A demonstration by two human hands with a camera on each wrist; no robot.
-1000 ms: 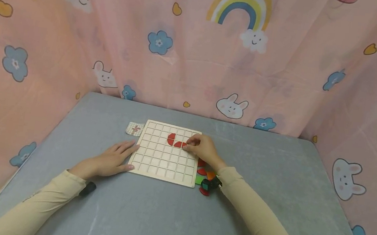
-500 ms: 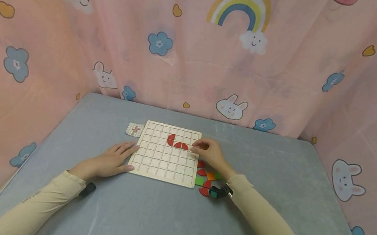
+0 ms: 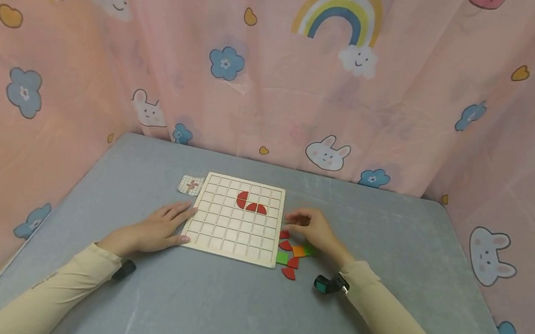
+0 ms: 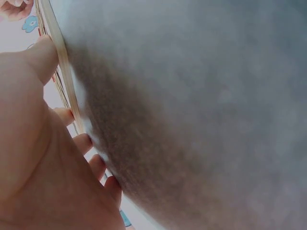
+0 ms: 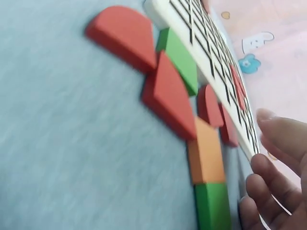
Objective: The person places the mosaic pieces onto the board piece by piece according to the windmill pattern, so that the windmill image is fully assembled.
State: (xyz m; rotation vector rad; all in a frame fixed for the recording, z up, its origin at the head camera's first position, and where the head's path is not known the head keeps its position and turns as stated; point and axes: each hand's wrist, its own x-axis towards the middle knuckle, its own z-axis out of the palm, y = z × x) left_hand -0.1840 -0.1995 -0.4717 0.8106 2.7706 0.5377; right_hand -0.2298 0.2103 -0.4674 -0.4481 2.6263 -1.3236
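A pale wooden grid board (image 3: pixel 226 234) lies on the grey table. Red quarter-circle pieces (image 3: pixel 256 208) sit in a few squares of its upper middle. My left hand (image 3: pixel 154 229) rests with spread fingers against the board's left edge, and in the left wrist view its fingertips (image 4: pixel 98 165) touch that edge. Just off the board's right side hovers my right hand (image 3: pixel 317 231), thumb and fingers apart, nothing seen between them. Below it lie loose pieces: red quarter circles (image 5: pixel 170 100), an orange block (image 5: pixel 207 151) and green blocks (image 5: pixel 178 57).
A small card (image 3: pixel 190 185) with a red pattern on a grid lies by the board's upper left corner. Black wrist cameras (image 3: pixel 330 284) sit on both wrists. A pink printed curtain (image 3: pixel 265 105) surrounds the back and sides of the table.
My right hand has let go of a red quarter-circle piece on the board and moved right and down, off the board towards the loose pieces. The left hand has stayed put.
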